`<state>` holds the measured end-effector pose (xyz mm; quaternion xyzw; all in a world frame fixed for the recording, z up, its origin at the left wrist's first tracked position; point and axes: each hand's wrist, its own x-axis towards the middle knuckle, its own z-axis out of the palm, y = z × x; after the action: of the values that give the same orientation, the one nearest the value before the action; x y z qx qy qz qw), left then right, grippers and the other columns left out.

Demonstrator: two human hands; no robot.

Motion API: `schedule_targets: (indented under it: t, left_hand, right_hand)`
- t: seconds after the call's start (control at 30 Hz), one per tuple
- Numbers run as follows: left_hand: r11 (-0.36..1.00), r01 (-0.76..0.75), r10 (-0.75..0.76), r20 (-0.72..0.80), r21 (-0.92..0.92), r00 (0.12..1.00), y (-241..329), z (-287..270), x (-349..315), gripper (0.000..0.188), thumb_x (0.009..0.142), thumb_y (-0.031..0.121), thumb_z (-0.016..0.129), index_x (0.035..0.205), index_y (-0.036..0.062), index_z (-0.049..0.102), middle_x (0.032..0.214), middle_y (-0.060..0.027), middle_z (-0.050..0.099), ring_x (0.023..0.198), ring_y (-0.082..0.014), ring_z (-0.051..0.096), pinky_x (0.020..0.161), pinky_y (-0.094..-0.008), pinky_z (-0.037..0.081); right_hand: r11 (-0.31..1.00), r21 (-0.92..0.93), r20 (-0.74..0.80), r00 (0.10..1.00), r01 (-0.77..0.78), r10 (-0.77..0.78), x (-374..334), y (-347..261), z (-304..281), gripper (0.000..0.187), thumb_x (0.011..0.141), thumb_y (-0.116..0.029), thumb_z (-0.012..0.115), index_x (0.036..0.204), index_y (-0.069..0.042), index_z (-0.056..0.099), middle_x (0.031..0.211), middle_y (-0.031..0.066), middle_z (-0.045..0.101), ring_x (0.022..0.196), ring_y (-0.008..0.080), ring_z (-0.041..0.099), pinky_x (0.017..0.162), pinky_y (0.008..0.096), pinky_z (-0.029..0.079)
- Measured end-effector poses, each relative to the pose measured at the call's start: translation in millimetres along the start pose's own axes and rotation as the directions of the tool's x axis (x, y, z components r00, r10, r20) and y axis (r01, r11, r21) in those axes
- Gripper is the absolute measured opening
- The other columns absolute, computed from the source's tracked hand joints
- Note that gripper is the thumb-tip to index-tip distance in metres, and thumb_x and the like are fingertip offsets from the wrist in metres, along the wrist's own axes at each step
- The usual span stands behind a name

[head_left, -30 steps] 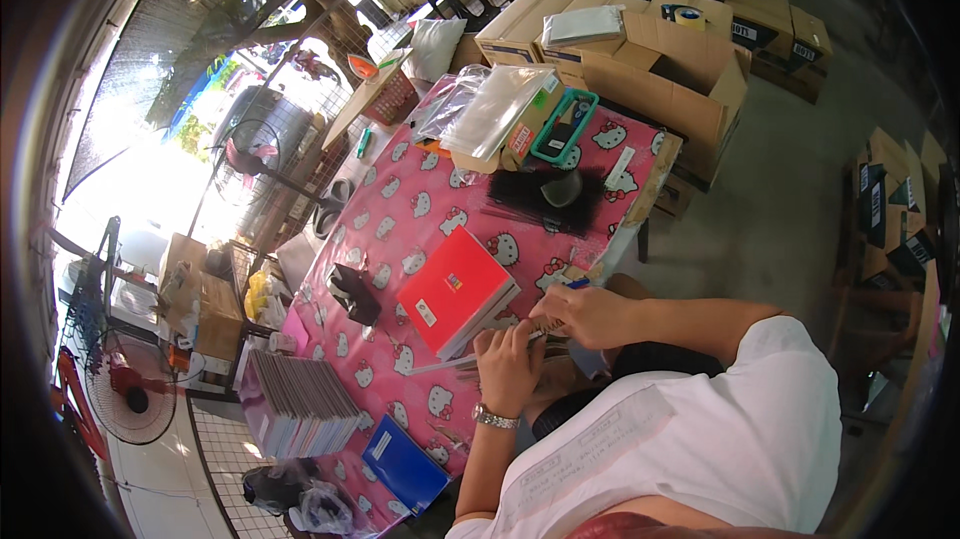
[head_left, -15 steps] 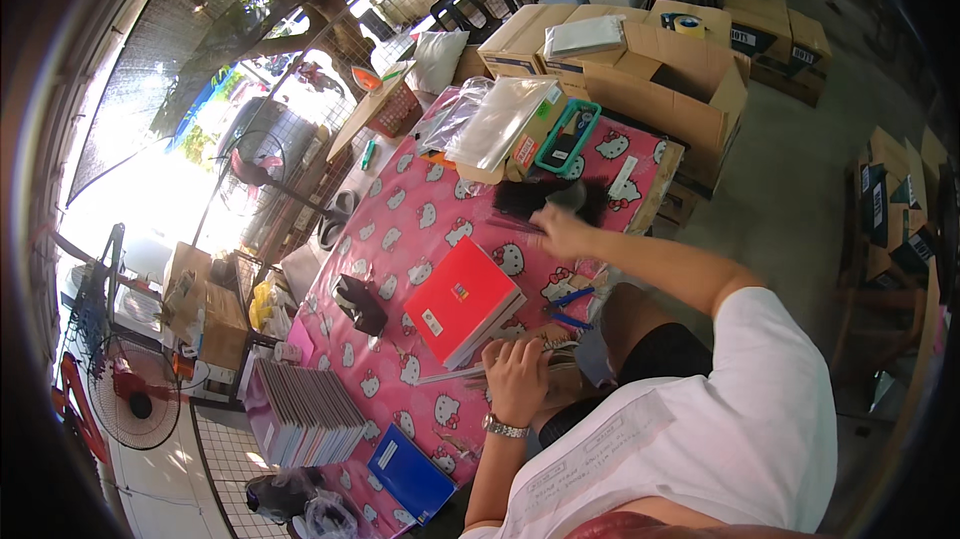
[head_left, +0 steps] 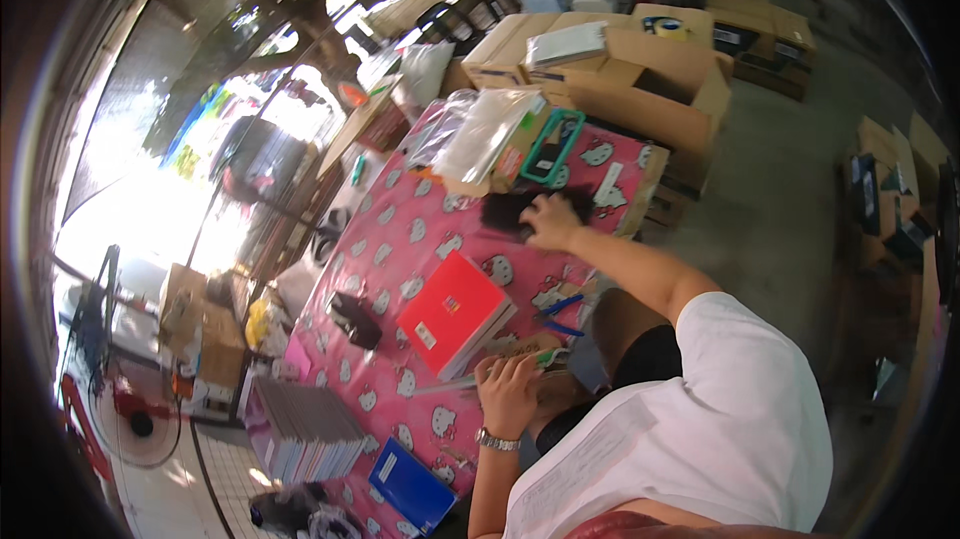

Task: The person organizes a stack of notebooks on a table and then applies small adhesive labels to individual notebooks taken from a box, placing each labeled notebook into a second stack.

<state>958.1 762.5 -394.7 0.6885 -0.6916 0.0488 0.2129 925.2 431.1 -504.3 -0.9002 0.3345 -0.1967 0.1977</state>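
Observation:
My right hand (head_left: 552, 223) reaches across the pink patterned table, its fingers curled over a black bristly brush (head_left: 503, 211), whose handle is hidden or blurred. My left hand (head_left: 507, 389), with a metal watch on the wrist, is closed at the near table edge around a thin flat thing with a pale edge (head_left: 448, 384); its kind is hard to make out. Beside the left hand lies a stack of red-covered notebooks (head_left: 455, 307). Blue-handled pliers (head_left: 562, 313) rest on the cloth between my two hands.
A dark stapler-like object (head_left: 353, 321) stands left of the red stack. At the near left are a tall notebook stack (head_left: 305, 424) and a blue notebook (head_left: 412, 484). Clear plastic sleeves (head_left: 485, 139), a green tray (head_left: 553, 146) and an open carton (head_left: 640, 104) sit at the far side.
My right hand has moved slightly left onto the black brush, its fingers now over the brush. The left hand stays at the table edge. The whole view has shifted a little.

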Motion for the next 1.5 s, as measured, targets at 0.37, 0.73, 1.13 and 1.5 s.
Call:
schedule_targets:
  t: [0.37, 0.73, 1.13, 1.5]
  left_hand:
    - [0.969, 0.174, -0.136, -0.205, 0.178, 0.969, 1.4, 13.6, -10.8, 0.024, 0.073, 0.03, 0.074, 0.08, 0.0111, 0.063, 0.084, -0.003, 0.062, 0.086, -0.0238, 0.058, 0.102, -0.0496, 0.032]
    - [0.98, 0.116, -0.093, -0.142, 0.163, 0.986, 1.7, 6.8, -7.3, 0.025, 0.073, 0.028, 0.075, 0.086, 0.0099, 0.064, 0.086, -0.006, 0.062, 0.088, -0.0263, 0.059, 0.094, -0.0463, 0.035]
    - [0.993, 0.101, -0.094, -0.1, 0.066, 0.991, -20.5, 18.7, -16.4, 0.031, 0.073, 0.028, 0.074, 0.084, 0.0035, 0.058, 0.083, -0.0121, 0.059, 0.084, -0.033, 0.057, 0.089, -0.0465, 0.037]
    - [0.987, 0.135, -0.153, -0.233, -0.092, 0.96, -17.9, 12.2, -8.4, 0.037, 0.068, 0.026, 0.078, 0.087, 0.0023, 0.058, 0.083, -0.0132, 0.059, 0.085, -0.0349, 0.055, 0.089, -0.0459, 0.037]
  right_hand:
    - [0.477, 0.87, 0.484, 0.398, -0.124, -0.78, -100.9, -82.8, -67.5, 0.054, 0.083, -0.04, 0.071, 0.114, 0.004, 0.063, 0.112, 0.0101, 0.056, 0.102, 0.0213, 0.057, 0.09, 0.0342, 0.043]
    - [0.596, 0.797, 0.58, 0.397, -0.096, -0.711, -92.4, -93.9, -61.2, 0.046, 0.08, -0.031, 0.069, 0.108, 0.006, 0.062, 0.109, 0.0092, 0.056, 0.102, 0.0177, 0.055, 0.089, 0.0284, 0.042]
    - [0.366, 0.859, 0.487, 0.346, -0.358, -0.802, -92.2, -103.1, -61.4, 0.041, 0.079, -0.02, 0.067, 0.112, 0.001, 0.057, 0.092, 0.003, 0.055, 0.084, 0.01, 0.051, 0.072, 0.0271, 0.042]
    - [0.242, 0.845, 0.422, 0.318, -0.477, -0.849, -88.7, -112.5, -64.7, 0.03, 0.079, -0.015, 0.067, 0.103, 0.001, 0.058, 0.088, 0.0016, 0.057, 0.08, 0.0103, 0.053, 0.072, 0.0265, 0.042]
